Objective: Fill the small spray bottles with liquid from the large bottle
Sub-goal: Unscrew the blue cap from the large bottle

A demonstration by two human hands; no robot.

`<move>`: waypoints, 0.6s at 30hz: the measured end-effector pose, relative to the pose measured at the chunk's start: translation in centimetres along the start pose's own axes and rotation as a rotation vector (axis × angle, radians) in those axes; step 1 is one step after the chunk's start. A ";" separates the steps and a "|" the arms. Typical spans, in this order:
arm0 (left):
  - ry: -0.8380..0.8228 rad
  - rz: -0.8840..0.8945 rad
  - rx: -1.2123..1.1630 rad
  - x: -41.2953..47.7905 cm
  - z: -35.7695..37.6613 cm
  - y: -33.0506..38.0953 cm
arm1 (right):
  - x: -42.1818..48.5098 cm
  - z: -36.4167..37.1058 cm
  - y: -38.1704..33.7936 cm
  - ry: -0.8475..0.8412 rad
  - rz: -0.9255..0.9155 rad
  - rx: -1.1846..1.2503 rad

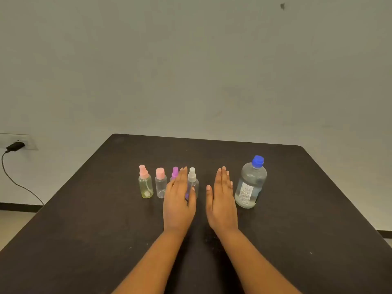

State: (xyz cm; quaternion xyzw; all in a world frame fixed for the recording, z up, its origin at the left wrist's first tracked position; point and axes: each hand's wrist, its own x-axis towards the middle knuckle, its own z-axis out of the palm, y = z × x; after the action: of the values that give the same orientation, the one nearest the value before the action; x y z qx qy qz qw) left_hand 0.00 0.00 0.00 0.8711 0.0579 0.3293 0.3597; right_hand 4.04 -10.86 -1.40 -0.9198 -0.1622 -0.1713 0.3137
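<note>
While L hand (179, 205), R hand (221, 203) extend flat, lg bottle (253, 177) label (246, 193) illegible.

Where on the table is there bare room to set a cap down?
Bare table: left of the left hand, in front of the large bottle, and behind the bottles. Crowded: the spray bottle row, where that hand overlaps two.

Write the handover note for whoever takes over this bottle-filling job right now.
Left hand: open, empty, in front of the purple-topped bottle, partly hiding it.
Right hand: open, empty, between the white-topped spray bottle and the large bottle.
Pink-topped spray bottle and pink-capped bottle stand left of those, all upright in one row on the table.
Done: nothing; every top is on.
To do: open the large bottle, fill all four small bottles.
</note>
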 end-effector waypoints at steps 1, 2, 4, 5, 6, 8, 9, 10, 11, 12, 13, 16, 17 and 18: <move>0.021 -0.019 -0.028 0.0 0.1 -0.2 | 0.0 -0.1 0.0 0.002 0.019 0.021; 0.044 -0.020 -0.050 -0.1 0.2 -0.3 | 0.0 -0.1 0.1 0.008 0.019 0.018; 0.047 -0.023 -0.044 -0.7 0.3 -0.7 | -0.1 0.0 0.3 -0.009 0.034 0.021; 0.051 -0.032 -0.047 -0.8 0.4 -0.9 | -0.2 0.1 0.4 -0.018 0.038 0.019; 0.059 -0.056 -0.062 -1.0 0.4 -1.0 | -0.2 0.1 0.4 -0.018 0.036 0.014; 0.082 -0.089 -0.082 -1.1 0.3 -1.1 | -0.2 0.1 0.4 -0.020 0.031 0.018; 0.080 -0.095 -0.087 -1.2 0.3 -1.1 | -0.2 0.2 0.4 -0.024 0.033 0.024; 0.075 -0.098 -0.086 -1.2 0.3 -1.1 | -0.3 0.3 0.4 -0.030 0.035 0.031; 0.072 -0.100 -0.088 -1.3 0.3 -1.1 | -0.4 0.4 0.3 -0.036 0.040 0.044; 0.070 -0.105 -0.087 -1.3 0.2 -1.1 | -0.4 0.5 0.3 -0.041 0.045 0.056; 0.070 -0.114 -0.088 -1.3 0.2 -1.2 | -0.4 0.6 0.2 -0.043 0.049 0.066; 0.067 -0.145 -0.106 -1.2 0.1 -1.3 | -0.1 0.5 -0.2 -0.069 0.066 0.129; 0.066 -0.145 -0.114 -1.2 0.1 -1.3 | 0.0 0.5 -0.3 -0.089 0.072 0.162; 0.063 -0.145 -0.121 -1.2 0.1 -1.4 | 0.2 0.5 -0.4 -0.116 0.081 0.201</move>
State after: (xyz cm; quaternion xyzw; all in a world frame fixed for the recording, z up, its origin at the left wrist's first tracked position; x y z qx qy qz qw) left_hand -0.70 0.57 -1.61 0.8306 0.1121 0.3324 0.4325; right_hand 4.16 -10.17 -1.44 -0.8978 -0.1591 -0.0881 0.4011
